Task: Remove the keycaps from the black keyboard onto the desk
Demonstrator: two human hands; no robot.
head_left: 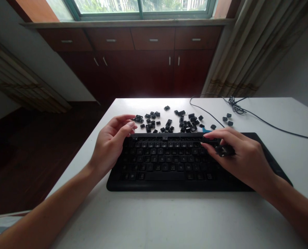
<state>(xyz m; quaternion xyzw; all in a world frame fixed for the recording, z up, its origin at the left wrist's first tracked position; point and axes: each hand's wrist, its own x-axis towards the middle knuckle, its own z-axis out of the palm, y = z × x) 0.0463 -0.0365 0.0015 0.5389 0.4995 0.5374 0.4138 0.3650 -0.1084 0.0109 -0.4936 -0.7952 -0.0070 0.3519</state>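
A black keyboard (165,176) lies flat on the white table, with key caps off in several places and bare sockets showing. My left hand (111,138) is at its upper left corner, fingers loosely curled and thumb apart; I see nothing held. Over the right part of the keyboard, my right hand (239,155) grips a dark, blocky object (225,150) whose kind I cannot make out. Just past its index fingertip shows a blue bristled piece (206,130); whether it joins the dark object is hidden. Loose black key caps (169,122) lie scattered behind the keyboard.
A black cable (273,127) runs from behind the keyboard to the right, with a bundled coil (235,105). A few caps (228,119) sit apart near it. Beyond the table (154,214) stand dark red cabinets (141,72) under a window, with curtains (234,52) at the sides.
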